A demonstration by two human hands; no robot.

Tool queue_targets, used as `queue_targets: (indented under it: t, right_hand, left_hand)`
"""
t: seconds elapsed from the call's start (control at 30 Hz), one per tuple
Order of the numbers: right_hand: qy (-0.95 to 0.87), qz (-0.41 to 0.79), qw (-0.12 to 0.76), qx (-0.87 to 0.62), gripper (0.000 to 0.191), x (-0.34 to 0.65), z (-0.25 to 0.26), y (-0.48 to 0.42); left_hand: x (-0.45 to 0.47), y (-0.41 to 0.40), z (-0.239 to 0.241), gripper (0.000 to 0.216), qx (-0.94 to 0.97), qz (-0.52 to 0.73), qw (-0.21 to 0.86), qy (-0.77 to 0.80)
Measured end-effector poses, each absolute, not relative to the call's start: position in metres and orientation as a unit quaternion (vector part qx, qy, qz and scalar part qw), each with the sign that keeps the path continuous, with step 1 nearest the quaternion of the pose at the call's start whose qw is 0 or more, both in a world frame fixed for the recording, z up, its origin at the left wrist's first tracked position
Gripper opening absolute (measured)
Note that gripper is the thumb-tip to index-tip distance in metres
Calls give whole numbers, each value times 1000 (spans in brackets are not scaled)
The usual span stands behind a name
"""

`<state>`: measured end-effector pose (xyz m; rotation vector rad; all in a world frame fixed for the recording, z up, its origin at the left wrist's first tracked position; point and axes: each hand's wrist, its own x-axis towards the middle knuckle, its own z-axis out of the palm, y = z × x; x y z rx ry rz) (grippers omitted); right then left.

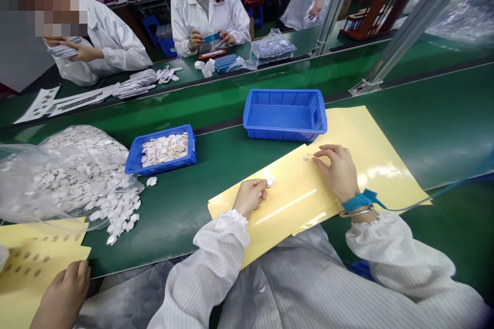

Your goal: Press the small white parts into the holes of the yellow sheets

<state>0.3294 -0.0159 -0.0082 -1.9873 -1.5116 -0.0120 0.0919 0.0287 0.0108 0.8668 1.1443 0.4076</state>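
My left hand (250,197) pinches a small round silvery-white disc (269,183) between thumb and forefinger, just over a glossy yellow sheet (281,216). To the right, my right hand (338,170) hovers near the top edge of that sheet. Its thumb and forefinger are curled toward a small pale, translucent piece (306,157) by the fingertips; whether they grip it I cannot make out. A blue wrist strap (359,200) with a cord circles my right wrist. A second yellow sheet (380,149) lies partly under the first.
A blue bin (285,133) stands beyond the sheets. Further left, a smaller blue bin (164,167) holds many discs, beside a clear bag (65,175) spilling more onto the green bench (170,226). A co-worker's hand (64,293) rests by another yellow sheet (46,257). Other people work across the bench.
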Motion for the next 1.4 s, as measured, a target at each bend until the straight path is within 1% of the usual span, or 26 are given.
queue_targets:
  t: [0.07,0.27,0.43,0.53,0.63,0.7,0.77,0.87,0.93,1.0,1.1,1.4]
  right_hand:
    - [-579,-2,310,-754,15,337,-9,-14]
    - [-582,136,281,-751,13,342,-7,4]
    - [-577,177,256,-755,12,345,-4,11]
    - [-591,179,242,-749,12,345,-2,8]
    - [-614,136,236,-741,12,347,-1,2]
    - [-614,129,250,-738,13,347,1,-3]
    - [-589,154,292,-738,14,344,5,-8]
    - [-532,262,402,-698,19,327,12,-12]
    - [-509,352,449,-644,21,306,15,-12]
    - [-503,420,453,-605,20,282,15,-10]
    - [-499,463,442,-585,16,256,9,-7]
    - [-545,445,402,-586,11,252,-2,-7]
  left_hand:
    - [92,29,10,16,396,185,735,519]
    - [91,29,8,17,401,179,736,516]
    - [92,29,9,17,404,175,733,519]
    - [92,29,9,17,403,176,734,518]
    - [93,28,9,18,401,182,732,520]
    - [93,28,9,19,402,184,730,522]
    - [93,28,9,19,402,183,729,522]
    - [93,28,10,20,399,180,732,521]
    - [93,28,10,19,401,180,734,518]
    - [93,28,11,18,404,179,735,514]
    - [93,28,11,19,402,180,736,514]
    - [93,27,10,20,412,177,730,516]
